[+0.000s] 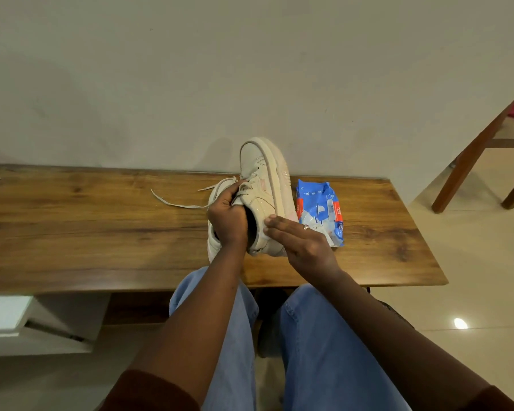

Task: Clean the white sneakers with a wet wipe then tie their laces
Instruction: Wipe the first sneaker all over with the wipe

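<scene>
A white sneaker [261, 185] is held tipped up on its side above a wooden bench [101, 232], its toe pointed away toward the far wall [250, 69] and its thick sole turned to the right. It is gripped by the left hand [227, 218], whose fingers are curled over the tongue and the collar at the shoe's opening. The right hand [303, 246] is laid flat against the near side panel of the shoe, close to the heel, with the fingers stretched out and pressed together rather than clenched; a small white edge, which may be a wet wipe, is glimpsed under the fingertips, but what it is cannot be told for certain. A ring [306, 227] is worn on one finger of that hand. A second white sneaker [214, 244] is seen resting on the bench just behind and to the left of the held one, largely hidden by the left wrist. Untied laces [178, 204] are trailed out to the left across the wood. A blue packet of wet wipes [321, 209] is lain on the bench just to the right of the raised shoe, partly covered at its near end by the right hand. Blue jeans [324, 351] are visible in the near foreground, and a wooden chair leg [472, 161] stands at the far right.
</scene>
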